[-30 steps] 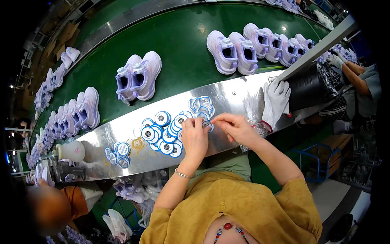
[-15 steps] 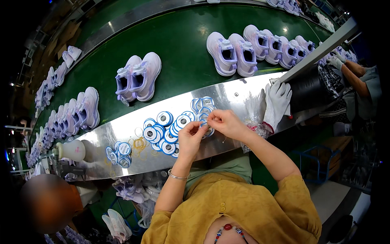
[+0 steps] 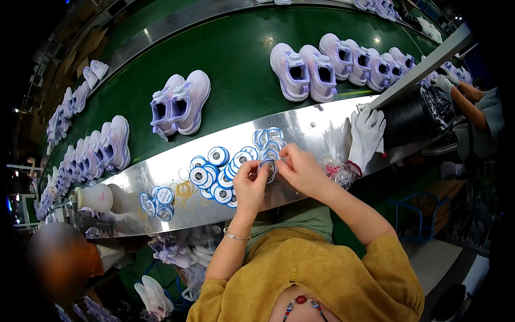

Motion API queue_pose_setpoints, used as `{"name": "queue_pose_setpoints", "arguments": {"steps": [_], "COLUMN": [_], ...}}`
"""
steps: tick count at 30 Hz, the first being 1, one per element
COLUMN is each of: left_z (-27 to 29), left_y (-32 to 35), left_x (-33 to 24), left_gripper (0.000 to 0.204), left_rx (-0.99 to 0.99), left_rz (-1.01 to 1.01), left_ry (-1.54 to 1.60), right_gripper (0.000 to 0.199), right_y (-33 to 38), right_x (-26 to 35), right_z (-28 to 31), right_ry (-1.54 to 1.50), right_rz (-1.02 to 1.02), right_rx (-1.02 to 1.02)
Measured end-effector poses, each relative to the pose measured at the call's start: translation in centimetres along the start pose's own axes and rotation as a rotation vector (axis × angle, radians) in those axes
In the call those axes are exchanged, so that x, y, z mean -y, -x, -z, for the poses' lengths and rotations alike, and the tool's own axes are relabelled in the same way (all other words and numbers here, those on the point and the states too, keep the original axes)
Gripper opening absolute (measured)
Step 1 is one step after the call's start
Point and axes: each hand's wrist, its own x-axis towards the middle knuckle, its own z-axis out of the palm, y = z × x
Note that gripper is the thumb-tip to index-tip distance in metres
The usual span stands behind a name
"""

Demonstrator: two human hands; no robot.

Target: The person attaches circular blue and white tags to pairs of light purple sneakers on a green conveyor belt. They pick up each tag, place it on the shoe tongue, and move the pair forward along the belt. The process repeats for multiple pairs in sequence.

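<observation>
My left hand (image 3: 250, 184) pinches a round blue-edged hang tag (image 3: 269, 169) between thumb and fingers, above the metal ledge. Close on its right, my right hand (image 3: 301, 170) has its fingertips pressed together by the tag's edge; what they pinch, if anything, is too small to make out. Just left of my left hand lies a heap of round white tags (image 3: 216, 176) with blue rims and dark centres. More tags (image 3: 273, 134), with print on them, are spread beyond my fingertips. A smaller tag pile (image 3: 159, 203) sits farther left, beside yellow rubber bands (image 3: 186, 189).
Behind the metal ledge (image 3: 300, 121), a green conveyor (image 3: 236, 80) carries pairs of pale lilac sneakers (image 3: 179, 103). Right of my hands lie a clear plastic bag (image 3: 337, 155) and white gloves (image 3: 367, 134). Another person's gloved hand (image 3: 444, 83) is at far right; a white container (image 3: 97, 198) stands left.
My right hand has drawn slightly right of my left. The tag between them now shows its face more. The shoes on the conveyor have shifted slightly left.
</observation>
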Motion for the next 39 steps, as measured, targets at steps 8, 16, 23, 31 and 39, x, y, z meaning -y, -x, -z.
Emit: {"name": "queue_pose_setpoints", "arguments": {"steps": [8,16,23,31,39], "left_z": [0.0,1.8,3.7,5.6,4.9], "left_y": [0.4,1.8,4.5,3.7,-3.3], "left_x": [-0.1,-1.8,-0.5,-2.0,-2.9], "left_gripper": [0.009,0.006,0.007,0.008,0.026], "left_rx": [-0.017,0.087,0.169,0.241,0.06], "left_rz": [-0.061,-0.203,0.164,0.202,-0.51], "left_ry": [-0.058,-0.094,0.318,0.15,-1.051], "right_gripper": [0.007,0.005,0.007,0.014,0.014], "right_y": [0.6,1.6,4.5,2.4,1.1], "right_x": [0.2,0.7,1.0,1.6,1.1], "right_z": [-1.5,-2.4,-3.8,-2.8,-2.3], "right_ry": [0.154,0.048,0.007,-0.299,-0.324], "right_rz": [0.142,0.171,0.299,-0.109,-0.209], "right_rx": [-0.049,-0.016,0.057,0.415,0.273]}}
